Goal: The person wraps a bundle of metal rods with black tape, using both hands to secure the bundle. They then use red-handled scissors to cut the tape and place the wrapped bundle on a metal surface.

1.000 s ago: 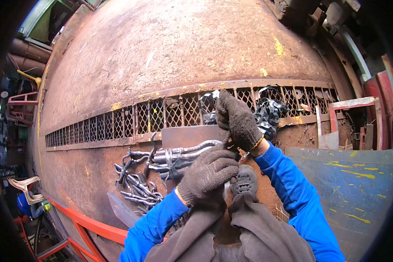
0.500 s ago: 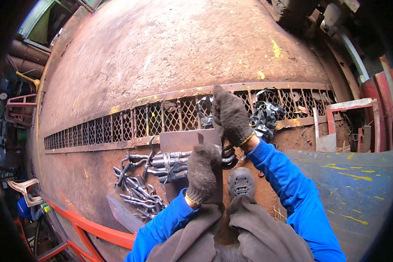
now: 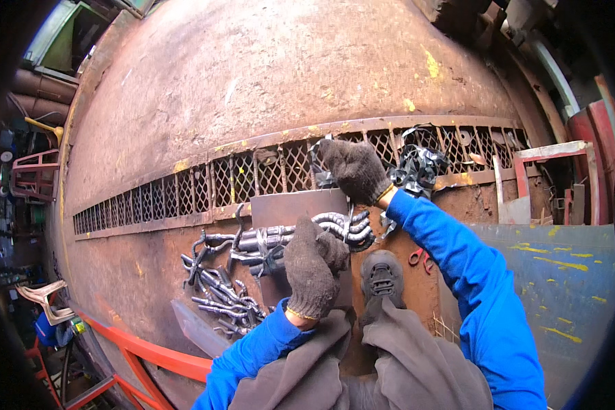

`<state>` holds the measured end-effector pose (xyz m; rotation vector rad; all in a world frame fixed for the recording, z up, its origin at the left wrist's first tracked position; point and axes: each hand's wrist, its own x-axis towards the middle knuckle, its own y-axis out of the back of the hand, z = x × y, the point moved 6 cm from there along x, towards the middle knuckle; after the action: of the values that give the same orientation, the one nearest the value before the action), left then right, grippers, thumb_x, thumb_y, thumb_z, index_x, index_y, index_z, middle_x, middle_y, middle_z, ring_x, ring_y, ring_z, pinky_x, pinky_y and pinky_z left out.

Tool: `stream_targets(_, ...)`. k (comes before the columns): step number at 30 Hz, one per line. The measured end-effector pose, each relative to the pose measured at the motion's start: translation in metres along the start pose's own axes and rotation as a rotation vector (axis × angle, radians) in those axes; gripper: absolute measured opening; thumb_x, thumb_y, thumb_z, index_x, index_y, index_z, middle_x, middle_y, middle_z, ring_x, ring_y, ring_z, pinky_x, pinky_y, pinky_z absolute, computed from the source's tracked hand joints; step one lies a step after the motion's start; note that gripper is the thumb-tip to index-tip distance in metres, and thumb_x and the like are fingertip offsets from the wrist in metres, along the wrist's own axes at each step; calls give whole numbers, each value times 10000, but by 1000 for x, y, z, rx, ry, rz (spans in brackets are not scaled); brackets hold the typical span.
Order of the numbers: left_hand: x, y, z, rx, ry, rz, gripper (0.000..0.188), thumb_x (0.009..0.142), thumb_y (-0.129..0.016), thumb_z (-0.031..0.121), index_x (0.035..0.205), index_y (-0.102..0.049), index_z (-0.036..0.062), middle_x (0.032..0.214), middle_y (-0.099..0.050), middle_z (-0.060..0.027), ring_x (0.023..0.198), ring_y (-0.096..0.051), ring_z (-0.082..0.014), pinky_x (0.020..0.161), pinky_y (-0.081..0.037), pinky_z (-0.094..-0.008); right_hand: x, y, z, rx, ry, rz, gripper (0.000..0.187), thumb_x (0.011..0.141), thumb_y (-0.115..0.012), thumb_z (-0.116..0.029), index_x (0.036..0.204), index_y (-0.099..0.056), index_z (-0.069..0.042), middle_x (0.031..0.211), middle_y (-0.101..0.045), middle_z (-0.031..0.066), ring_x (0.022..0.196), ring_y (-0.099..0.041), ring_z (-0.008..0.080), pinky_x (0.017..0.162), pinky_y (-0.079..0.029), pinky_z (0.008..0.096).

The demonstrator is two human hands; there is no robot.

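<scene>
A bundle of bent metal tubes lies across a flat metal plate in front of me. Dark strips tie its left part. Near the bundle's right end, a thin pale strip passes around the tubes and runs up toward my right hand. That hand, in a dark knitted glove, is closed on the strip above the plate. My left hand, gloved alike, is curled over the middle of the bundle; its fingers are closed, and what they grip is hidden.
Several loose bent tubes are piled on the left. Red-handled scissors lie right of my shoe. Crumpled dark strips rest on a rusty floor grate. A red metal frame stands at lower left, a blue-grey sheet at right.
My right hand has shifted slightly left and turned. My left hand has moved down a little, toward me. The bundle's right end and the scissors now show more fully.
</scene>
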<state>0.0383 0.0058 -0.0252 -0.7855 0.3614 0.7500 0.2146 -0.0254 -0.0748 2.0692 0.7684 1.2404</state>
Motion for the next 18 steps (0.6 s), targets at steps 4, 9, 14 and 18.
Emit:
stream_targets(4, -7, 1, 3, 70, -28, 18, 507, 1091, -444, 402, 643, -376, 175, 528, -247, 27, 469, -243, -146, 501, -270, -336, 2, 6, -13, -83, 68, 23, 319, 876, -609, -226, 1127, -606, -29, 818, -589, 123, 648, -608, 282, 542, -487, 404)
stream_targets(9, -15, 2, 3, 56, -46, 21, 511, 1094, -438, 402, 641, -373, 175, 521, -246, 25, 463, -243, -145, 501, -275, -330, -6, -1, -5, -260, 31, 21, 296, 881, -593, -207, 1122, -616, -38, 838, -601, 106, 680, -614, 277, 556, -496, 409)
stream_targets(14, -18, 6, 9, 65, -66, -85, 500, 1107, -404, 384, 663, -371, 157, 535, -287, 17, 486, -294, -169, 550, -363, -364, -23, 0, 3, -45, -56, 193, 204, 906, -545, -96, 1058, -653, -15, 821, -639, 142, 675, -638, 342, 562, -499, 461)
stream_targets(18, -34, 9, 45, 522, -339, -343, 476, 1109, -377, 386, 819, -553, 52, 766, -576, -62, 708, -556, -208, 739, -504, -348, -43, -18, 2, 245, -224, 194, 226, 945, -538, -91, 1105, -681, -20, 942, -701, 191, 780, -681, 374, 647, -542, 453)
